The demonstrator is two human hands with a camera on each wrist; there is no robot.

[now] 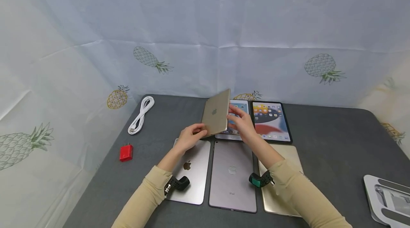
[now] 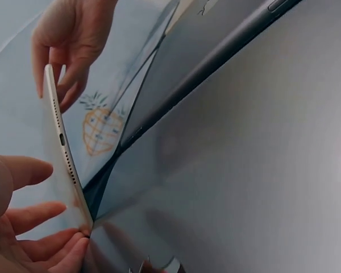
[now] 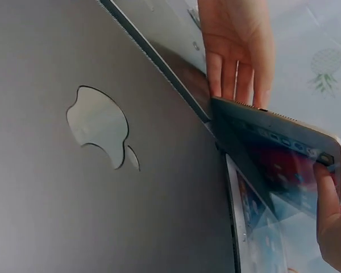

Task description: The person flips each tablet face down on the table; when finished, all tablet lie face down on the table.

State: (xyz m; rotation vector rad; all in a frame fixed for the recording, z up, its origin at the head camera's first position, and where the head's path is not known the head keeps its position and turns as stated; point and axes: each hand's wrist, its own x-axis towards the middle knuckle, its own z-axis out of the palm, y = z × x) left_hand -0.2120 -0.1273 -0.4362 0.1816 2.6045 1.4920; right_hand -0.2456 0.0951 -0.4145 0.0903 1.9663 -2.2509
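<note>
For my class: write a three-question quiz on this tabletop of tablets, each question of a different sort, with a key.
1. True or false: both hands hold the gold tablet tilted up off the table.
2. The red charger lies: A) right of the tablets B) left of the tablets C) on a tablet.
3. Fill in: the white cable lies ____ the charger.

Key: 1 true, left hand and right hand. 2 B. 3 behind.

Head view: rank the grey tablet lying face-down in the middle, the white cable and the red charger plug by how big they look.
1. grey tablet, clearly largest.
2. white cable, coiled; it lies farther from the camera, so it may look smaller than it is.
3. red charger plug, smallest.
</note>
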